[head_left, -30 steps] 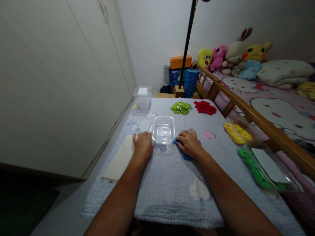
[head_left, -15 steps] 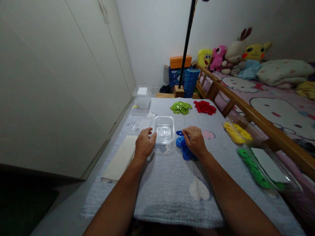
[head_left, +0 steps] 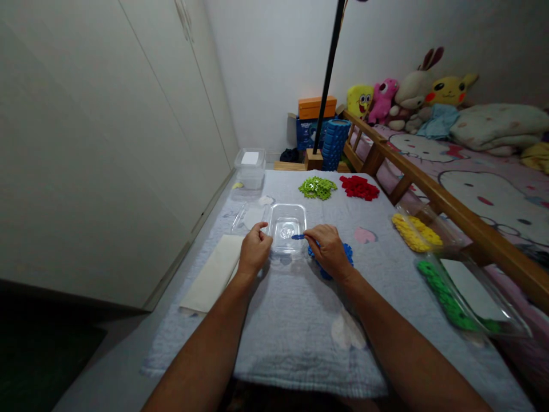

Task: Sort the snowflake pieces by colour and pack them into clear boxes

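My right hand [head_left: 328, 246] pinches a blue plastic piece [head_left: 297, 236] over the right part of a clear plastic container [head_left: 288, 251]. Below that hand lies a pile of blue pieces [head_left: 348, 252], partly covered by the palm. On the container's left side, my left hand [head_left: 256, 247] is closed against the wall, thumb and curled fingers at the rim. Behind my left hand a clear lid [head_left: 238, 218] with a white label rests on the cloth. A folded cream cloth [head_left: 211, 276] sits left of my left forearm.
Lime-green pieces [head_left: 317, 187] and red pieces [head_left: 359, 187] form piles at the far side. Clear boxes of yellow pieces [head_left: 415, 232] and green pieces [head_left: 446, 294] line the right edge beside a wooden bed rail [head_left: 429, 174]. A lidded clear box [head_left: 251, 171] stands far left.
My right hand has moved left from the blue pile, bringing one blue piece over the container. My left hand has closed in at the container's left side.
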A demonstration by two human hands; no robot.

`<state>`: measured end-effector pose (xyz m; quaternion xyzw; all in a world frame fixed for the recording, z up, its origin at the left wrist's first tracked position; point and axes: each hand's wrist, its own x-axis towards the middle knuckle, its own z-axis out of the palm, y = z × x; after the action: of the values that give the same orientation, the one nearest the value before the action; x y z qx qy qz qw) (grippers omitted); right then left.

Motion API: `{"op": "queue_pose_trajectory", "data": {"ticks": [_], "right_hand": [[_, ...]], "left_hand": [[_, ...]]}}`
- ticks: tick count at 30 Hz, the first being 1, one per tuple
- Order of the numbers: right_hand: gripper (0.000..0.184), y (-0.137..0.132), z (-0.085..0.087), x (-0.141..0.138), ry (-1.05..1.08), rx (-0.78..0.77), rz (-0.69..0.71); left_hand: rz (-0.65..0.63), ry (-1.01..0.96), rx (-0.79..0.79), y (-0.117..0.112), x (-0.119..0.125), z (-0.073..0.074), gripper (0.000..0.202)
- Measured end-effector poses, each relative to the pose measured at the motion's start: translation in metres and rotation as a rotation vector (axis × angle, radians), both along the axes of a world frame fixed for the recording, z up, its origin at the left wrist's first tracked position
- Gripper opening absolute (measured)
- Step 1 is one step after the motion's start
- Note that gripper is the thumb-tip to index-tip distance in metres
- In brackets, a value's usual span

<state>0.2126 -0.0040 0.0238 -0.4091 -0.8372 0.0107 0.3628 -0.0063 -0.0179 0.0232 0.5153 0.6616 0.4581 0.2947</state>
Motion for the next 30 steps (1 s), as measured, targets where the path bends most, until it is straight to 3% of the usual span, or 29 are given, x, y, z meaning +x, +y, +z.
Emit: {"op": "queue_pose_trajectory", "data": {"ticks": [6, 13, 22, 26, 30], "right_hand": [[0.020, 0.006, 0.000, 0.011, 0.084, -0.005, -0.067], [0.020, 0.024, 0.001, 0.048, 0.220, -0.084, -0.222], [0.016, 0.037, -0.004, 0.086, 0.012, -0.410, -0.064], [0.014, 0.037, -0.007, 0.088, -0.049, -0.484, -0.031], [0.010, 0.036, -0.007, 0.082, 0.024, -0.505, 0.009]], "left_hand": [[0.018, -0.033, 0.002, 0.001, -0.002, -0.001, 0.045], [0.003, -0.211, -0.030, 0.003, 0.000, -0.008, 0.036], [0.056, -0.459, -0.052, 0.002, 0.008, -0.006, 0.026], [0.060, -0.556, -0.051, 0.001, 0.011, -0.003, 0.025], [0.054, -0.576, -0.042, 0.001, 0.013, -0.001, 0.024]]}}
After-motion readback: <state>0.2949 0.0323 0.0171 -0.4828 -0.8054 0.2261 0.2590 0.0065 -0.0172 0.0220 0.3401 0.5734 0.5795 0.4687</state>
